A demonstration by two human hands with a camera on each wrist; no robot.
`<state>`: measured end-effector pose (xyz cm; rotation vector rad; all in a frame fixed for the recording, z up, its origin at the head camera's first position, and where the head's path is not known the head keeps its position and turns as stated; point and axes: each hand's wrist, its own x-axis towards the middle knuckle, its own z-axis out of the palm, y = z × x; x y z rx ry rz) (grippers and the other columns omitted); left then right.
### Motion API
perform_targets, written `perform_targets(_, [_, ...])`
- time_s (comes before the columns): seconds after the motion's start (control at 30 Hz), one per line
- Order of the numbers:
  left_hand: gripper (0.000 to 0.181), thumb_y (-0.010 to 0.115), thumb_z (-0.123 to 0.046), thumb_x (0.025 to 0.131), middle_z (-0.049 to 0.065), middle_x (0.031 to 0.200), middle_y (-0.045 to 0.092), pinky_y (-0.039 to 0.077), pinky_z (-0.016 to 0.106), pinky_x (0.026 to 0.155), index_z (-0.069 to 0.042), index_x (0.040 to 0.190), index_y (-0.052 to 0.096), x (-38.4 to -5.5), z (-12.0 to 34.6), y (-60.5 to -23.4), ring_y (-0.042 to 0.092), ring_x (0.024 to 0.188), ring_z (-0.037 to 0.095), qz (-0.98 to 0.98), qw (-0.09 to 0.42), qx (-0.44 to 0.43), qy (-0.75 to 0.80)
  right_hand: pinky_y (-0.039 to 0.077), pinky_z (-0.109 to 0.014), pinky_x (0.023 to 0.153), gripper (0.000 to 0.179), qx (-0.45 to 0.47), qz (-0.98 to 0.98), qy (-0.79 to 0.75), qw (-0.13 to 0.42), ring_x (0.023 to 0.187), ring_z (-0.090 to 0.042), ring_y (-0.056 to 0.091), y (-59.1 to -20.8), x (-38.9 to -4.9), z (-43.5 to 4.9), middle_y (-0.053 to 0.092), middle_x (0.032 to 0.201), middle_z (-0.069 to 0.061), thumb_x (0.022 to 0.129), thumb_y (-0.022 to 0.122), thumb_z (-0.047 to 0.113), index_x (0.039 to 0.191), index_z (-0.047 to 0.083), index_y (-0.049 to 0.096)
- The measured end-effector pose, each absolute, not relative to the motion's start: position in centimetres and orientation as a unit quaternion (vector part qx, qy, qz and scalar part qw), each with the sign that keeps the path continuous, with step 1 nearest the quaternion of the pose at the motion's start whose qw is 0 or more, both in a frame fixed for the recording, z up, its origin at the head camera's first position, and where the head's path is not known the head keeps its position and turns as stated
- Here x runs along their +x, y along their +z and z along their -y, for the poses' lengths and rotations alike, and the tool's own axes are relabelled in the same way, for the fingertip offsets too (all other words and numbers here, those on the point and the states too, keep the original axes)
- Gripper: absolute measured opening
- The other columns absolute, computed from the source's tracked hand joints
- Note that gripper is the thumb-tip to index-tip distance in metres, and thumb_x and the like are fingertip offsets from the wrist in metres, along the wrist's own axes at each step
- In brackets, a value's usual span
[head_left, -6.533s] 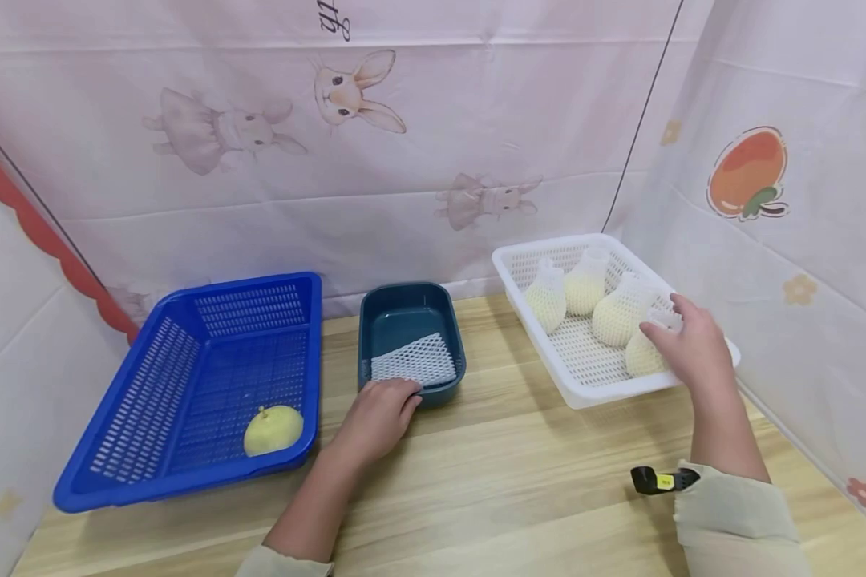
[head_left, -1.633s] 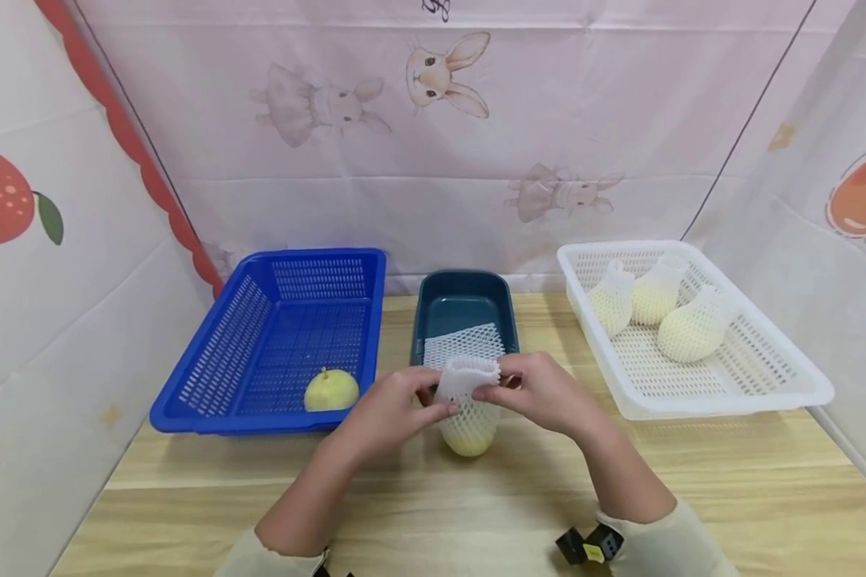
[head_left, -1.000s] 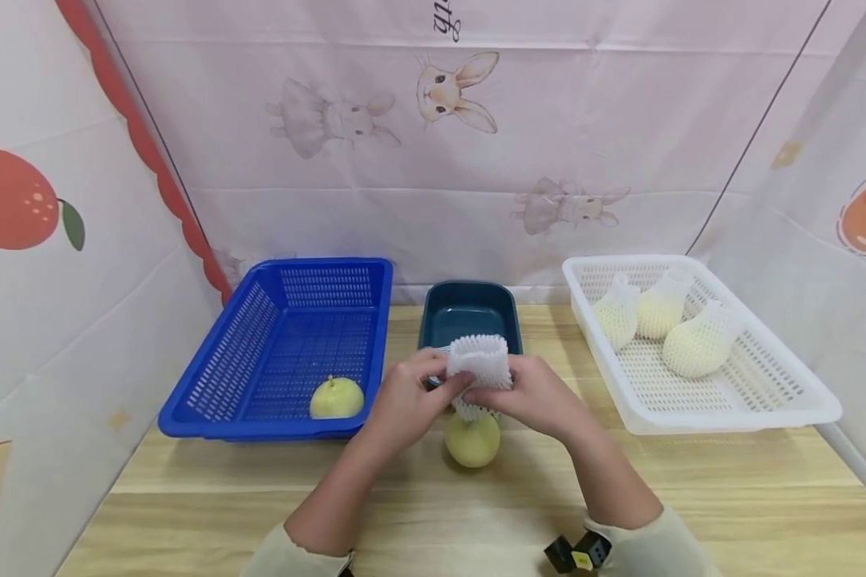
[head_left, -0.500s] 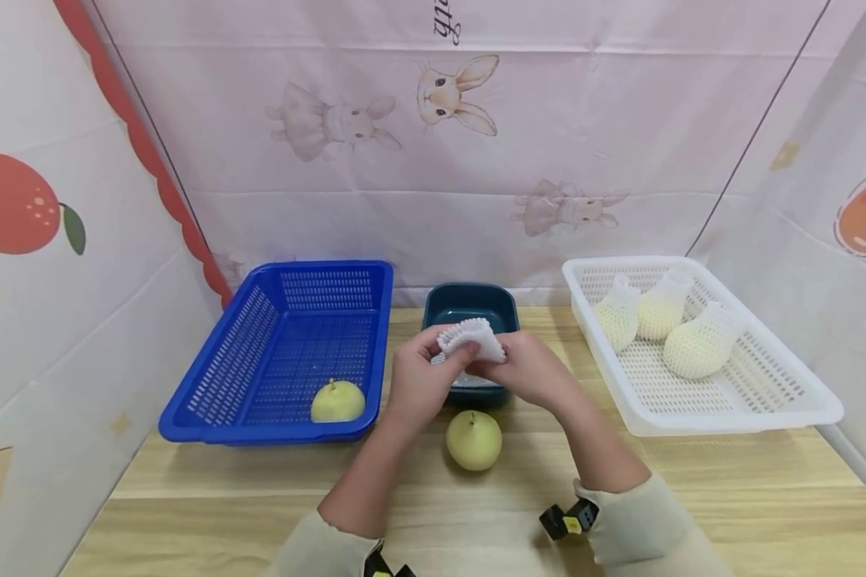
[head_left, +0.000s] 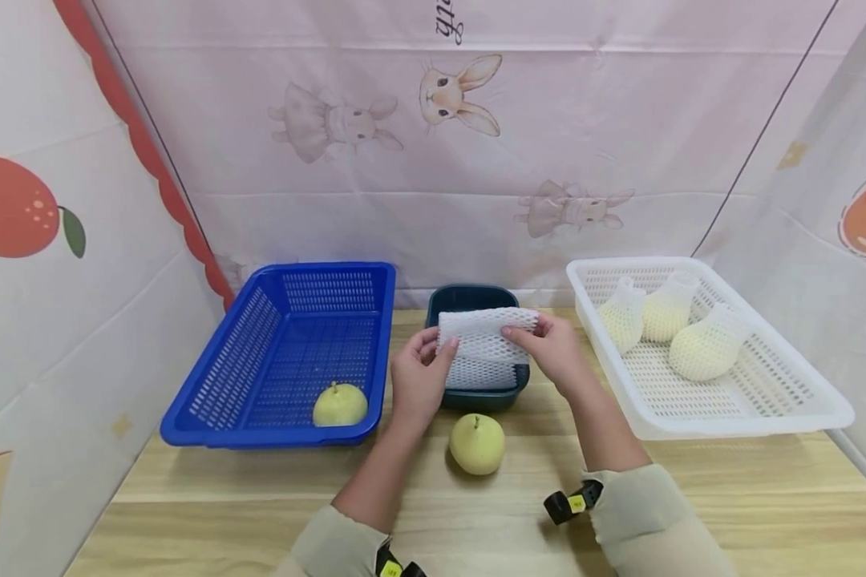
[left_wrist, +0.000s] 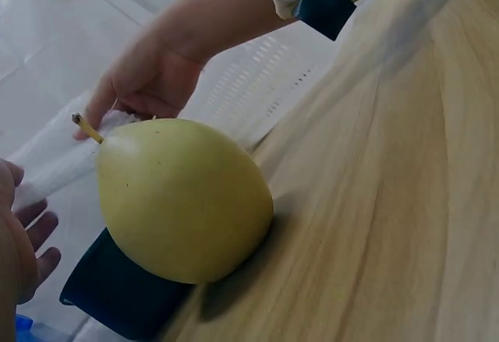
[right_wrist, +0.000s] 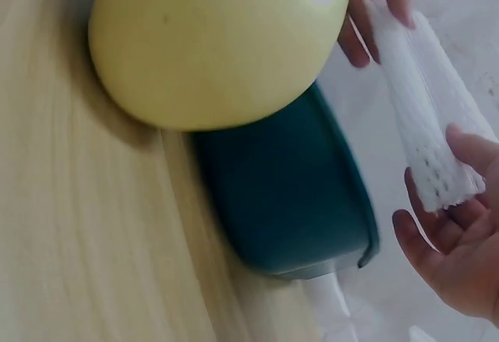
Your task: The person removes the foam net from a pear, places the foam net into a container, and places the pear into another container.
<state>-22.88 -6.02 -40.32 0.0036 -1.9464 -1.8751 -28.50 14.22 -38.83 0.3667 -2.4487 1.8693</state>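
A white foam fruit net (head_left: 479,330) is stretched flat between both hands over the small dark teal tray (head_left: 485,400). My left hand (head_left: 420,381) pinches its left end between thumb and fingers. At the other end, the thumb and fingers of my right hand (head_left: 559,353) pinch it too. Another foam net (head_left: 482,375) lies inside the tray, partly covered by the held one. Just in front of the tray a bare yellow-green pear (head_left: 478,445) stands upright on the table, stem up; it fills much of the left wrist view, and neither hand touches it.
To the left stands a blue basket (head_left: 260,438) with one bare pear (head_left: 340,405) in its near right corner. On the right, a white basket (head_left: 736,426) holds three net-wrapped pears (head_left: 703,353). A printed curtain (head_left: 404,216) hangs behind.
A net-wrapped pear came from the white basket to the middle. Both hands pulled its net upward off it, leaving it bare, then flattened the net over the tray.
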Motion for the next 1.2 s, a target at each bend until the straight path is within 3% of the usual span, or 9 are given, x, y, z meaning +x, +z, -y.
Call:
perform_targets(0.1, [0.033,0.071,-0.017,0.091,0.009,0.115,0.070,0.050,0.037,0.100,-0.007,0.121,0.063,-22.9,6.0,-40.5,0.065,0.108,0.019,0.712,0.249,0.002,-0.656,0.055,-0.021,0.074,0.040,0.108,0.789,0.604,0.031,0.085,-0.007,0.066,-39.0,-29.4,-14.1,0.073,0.103,-0.012,0.089,0.074,0.031,0.115,0.001,0.068])
perform_targets(0.27, [0.032,0.068,-0.011,0.092,0.010,0.120,0.067,0.042,0.044,0.108,-0.004,0.122,0.062,-22.8,6.0,-40.7,0.059,0.116,0.021,0.737,0.279,-0.005,-0.616,0.052,-0.024,0.067,0.031,0.113,0.835,0.534,0.071,0.079,-0.012,0.061,-38.9,-30.9,-13.4,0.071,0.093,-0.009,0.090,0.072,0.035,0.101,0.007,0.067])
perform_targets(0.37, [0.028,0.068,-0.010,0.091,0.009,0.115,0.069,0.044,0.044,0.105,-0.004,0.118,0.064,-22.7,6.0,-40.8,0.061,0.112,0.021,0.742,0.282,-0.010,-0.608,0.054,-0.032,0.070,0.034,0.114,0.862,0.486,0.086,0.084,-0.021,0.061,-38.7,-31.7,-12.8,0.068,0.095,-0.012,0.090,0.071,0.036,0.103,0.006,0.066])
perform_targets(0.53, [0.025,0.067,-0.008,0.091,0.009,0.109,0.070,0.044,0.047,0.103,-0.004,0.115,0.064,-22.5,6.1,-41.1,0.062,0.109,0.021,0.739,0.275,-0.012,-0.615,0.052,-0.050,0.094,0.055,0.102,0.890,0.436,0.087,0.116,-0.036,0.060,-38.5,-33.0,-12.0,0.061,0.130,-0.022,0.091,0.069,0.037,0.131,0.002,0.059])
perform_targets(0.77, [0.022,0.067,-0.011,0.092,0.009,0.108,0.070,0.047,0.047,0.101,-0.012,0.114,0.065,-22.3,5.7,-41.5,0.062,0.109,0.018,0.749,0.255,-0.018,-0.611,0.050,-0.050,0.094,0.048,0.098,0.902,0.408,0.103,0.109,-0.035,0.063,-39.3,-34.7,-10.9,0.066,0.122,-0.021,0.091,0.069,0.032,0.127,0.002,0.063])
perform_targets(1.0, [0.023,0.066,-0.014,0.092,0.002,0.108,0.070,0.048,0.047,0.100,-0.010,0.115,0.066,-22.1,5.4,-41.6,0.062,0.108,0.018,0.788,0.224,-0.044,-0.572,0.040,-0.053,0.108,0.060,0.103,0.922,0.366,0.065,0.129,-0.039,0.050,-39.6,-35.3,-10.2,0.052,0.142,-0.023,0.098,0.058,0.036,0.145,0.002,0.043])
perform_targets(1.1, [0.017,0.066,-0.017,0.094,0.000,0.103,0.071,0.054,0.039,0.090,-0.010,0.109,0.070,-21.9,5.5,-41.3,0.064,0.099,0.014,0.813,0.212,-0.080,-0.537,0.036,-0.053,0.111,0.066,0.108,0.924,0.362,0.064,0.136,-0.039,0.043,-39.7,-35.6,-10.1,0.043,0.149,-0.023,0.097,0.060,0.033,0.151,0.004,0.033])
perform_targets(1.2, [0.011,0.066,-0.020,0.094,-0.004,0.093,0.070,0.055,0.027,0.075,-0.014,0.102,0.072,-21.6,5.8,-40.9,0.062,0.086,0.010,0.837,0.194,-0.131,-0.494,0.035,-0.055,0.111,0.069,0.110,0.926,0.354,0.074,0.138,-0.039,0.040,-39.8,-35.7,-10.1,0.039,0.151,-0.022,0.095,0.063,0.029,0.152,0.007,0.032])
